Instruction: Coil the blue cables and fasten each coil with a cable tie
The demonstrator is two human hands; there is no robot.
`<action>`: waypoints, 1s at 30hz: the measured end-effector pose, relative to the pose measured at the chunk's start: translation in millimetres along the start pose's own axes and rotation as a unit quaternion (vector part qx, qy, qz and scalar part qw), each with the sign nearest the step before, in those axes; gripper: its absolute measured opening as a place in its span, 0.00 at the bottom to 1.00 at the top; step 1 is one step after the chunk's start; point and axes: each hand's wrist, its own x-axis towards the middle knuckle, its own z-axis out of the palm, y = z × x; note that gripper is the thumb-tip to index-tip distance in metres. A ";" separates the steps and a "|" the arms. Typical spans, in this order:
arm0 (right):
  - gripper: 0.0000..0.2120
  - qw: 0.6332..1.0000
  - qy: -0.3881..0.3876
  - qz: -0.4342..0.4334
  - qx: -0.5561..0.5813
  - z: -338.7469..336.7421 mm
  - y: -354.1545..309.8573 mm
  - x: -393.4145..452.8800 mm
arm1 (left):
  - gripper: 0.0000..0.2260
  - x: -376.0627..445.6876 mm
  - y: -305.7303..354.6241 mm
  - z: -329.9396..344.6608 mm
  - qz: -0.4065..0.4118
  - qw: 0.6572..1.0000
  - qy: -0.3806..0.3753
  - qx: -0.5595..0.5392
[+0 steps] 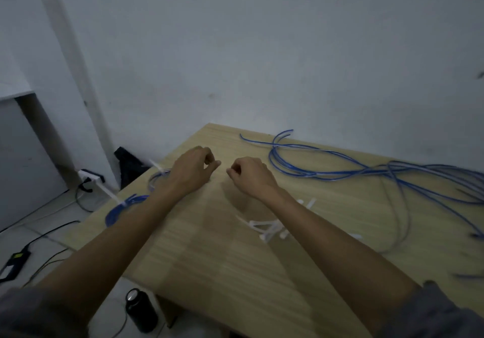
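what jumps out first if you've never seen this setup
Two bare forearms reach over the wooden table, left hand and right hand close together, fingers curled. Loose blue cables sprawl at the far right; two tied blue coils lie at the left edge, white cable ties near the middle.

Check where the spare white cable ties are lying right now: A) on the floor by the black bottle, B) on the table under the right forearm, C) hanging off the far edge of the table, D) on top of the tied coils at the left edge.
B: the loose white cable ties lie in a small heap on the wooden table, beside and partly under the right forearm.
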 end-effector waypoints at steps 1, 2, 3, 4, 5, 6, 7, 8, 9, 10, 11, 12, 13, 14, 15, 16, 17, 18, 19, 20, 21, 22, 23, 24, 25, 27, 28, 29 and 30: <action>0.15 1.000 0.003 0.000 -0.005 -11.5 12.1 -7.9 | 0.10 1.9 15.5 6.7 0.015 1.000 -0.013 -0.013; 0.15 1.000 0.004 0.003 -0.011 -23.1 24.5 -16.5 | 0.09 3.3 31.8 14.0 0.032 0.999 -0.025 -0.027; 0.15 1.000 0.007 0.008 -0.018 -34.7 37.9 -25.5 | 0.09 4.3 48.4 21.7 0.051 0.997 -0.039 -0.042; 0.15 1.000 0.011 0.014 -0.025 -46.5 51.5 -34.8 | 0.08 4.7 65.8 29.4 0.071 0.995 -0.050 -0.056; 0.15 0.999 0.017 0.022 -0.032 -57.4 66.5 -44.3 | 0.08 4.6 82.9 37.4 0.088 0.992 -0.062 -0.068; 0.15 0.998 0.025 0.032 -0.039 -68.5 81.6 -55.1 | 0.07 4.1 100.6 45.5 0.103 0.989 -0.074 -0.079; 0.14 0.997 0.034 0.047 -0.046 -77.8 97.4 -66.0 | 0.07 3.1 118.4 52.7 0.116 0.985 -0.087 -0.088; 0.14 0.996 0.043 0.066 -0.052 -86.6 112.5 -77.3 | 0.07 1.6 135.3 59.6 0.129 0.982 -0.101 -0.097; 0.13 0.993 0.056 0.091 -0.057 -95.0 127.3 -89.2 | 0.07 0.0 152.2 66.3 0.142 0.978 -0.112 -0.103; 0.12 0.988 0.075 0.121 -0.064 -103.1 141.4 -101.3 | 0.07 -2.2 168.2 72.7 0.157 0.974 -0.122 -0.109; 0.12 0.980 0.105 0.153 -0.072 -110.3 155.4 -112.7 | 0.07 -5.0 183.5 78.2 0.172 0.970 -0.132 -0.112; 0.14 0.969 0.142 0.186 -0.079 -117.1 168.7 -123.2 | 0.07 -7.6 197.1 83.7 0.186 0.966 -0.144 -0.111; 0.17 0.955 0.179 0.219 -0.085 -123.1 181.0 -132.7 | 0.07 -10.1 209.1 89.0 0.198 0.962 -0.155 -0.108; 0.21 0.941 0.208 0.252 -0.088 -128.8 190.5 -141.4 | 0.07 -12.3 219.6 93.3 0.207 0.959 -0.164 -0.106; 0.25 0.930 0.218 0.283 -0.086 -132.7 198.8 -148.2 | 0.07 -13.7 227.7 97.5 0.214 0.956 -0.168 -0.106; 0.28 0.923 0.210 0.311 -0.084 -136.3 204.6 -154.2 | 0.07 -14.4 234.2 101.5 0.220 0.955 -0.169 -0.108; 0.31 0.919 0.188 0.338 -0.083 -137.5 210.1 -158.2 | 0.07 -14.8 239.5 104.7 0.222 0.954 -0.171 -0.110; 0.31 0.915 0.162 0.359 -0.085 -138.1 213.4 -162.0 | 0.07 -14.9 244.1 106.8 0.223 0.953 -0.174 -0.111; 0.28 0.913 0.141 0.374 -0.084 -138.0 216.8 -164.0 | 0.07 -14.6 248.5 108.6 0.222 0.953 -0.176 -0.111; 0.24 0.913 0.128 0.379 -0.080 -138.1 219.7 -165.2 | 0.06 -14.0 252.4 109.9 0.222 0.952 -0.178 -0.110; 0.20 0.914 0.123 0.381 -0.068 -138.8 222.7 -165.1 | 0.06 -13.5 256.4 110.7 0.222 0.952 -0.179 -0.111; 0.16 0.916 0.126 0.378 -0.046 -141.1 223.8 -165.3 | 0.06 -12.6 260.5 110.7 0.221 0.952 -0.179 -0.113; 0.14 0.918 0.135 0.372 -0.018 -143.4 224.3 -164.7 | 0.06 -11.3 264.0 110.7 0.221 0.952 -0.177 -0.116; 0.13 0.921 0.150 0.360 0.010 -147.6 222.9 -164.7 | 0.08 -9.8 267.5 110.7 0.221 0.953 -0.171 -0.117; 0.12 0.923 0.168 0.345 0.033 -153.1 220.7 -164.0 | 0.11 -7.4 270.8 111.5 0.223 0.955 -0.157 -0.119; 0.10 0.929 0.205 0.304 0.059 -169.0 212.8 -164.1 | 0.18 -1.4 279.1 112.0 0.223 0.959 -0.109 -0.137; 0.10 0.932 0.220 0.281 0.063 -178.8 208.0 -164.6 | 0.21 2.3 285.1 110.7 0.217 0.960 -0.080 -0.158; 0.10 0.934 0.235 0.260 0.065 -188.6 203.6 -165.0 | 0.23 6.3 292.6 108.4 0.209 0.960 -0.054 -0.179; 0.11 0.936 0.249 0.240 0.066 -198.6 198.6 -165.9 | 0.24 11.0 301.0 105.6 0.203 0.958 -0.034 -0.200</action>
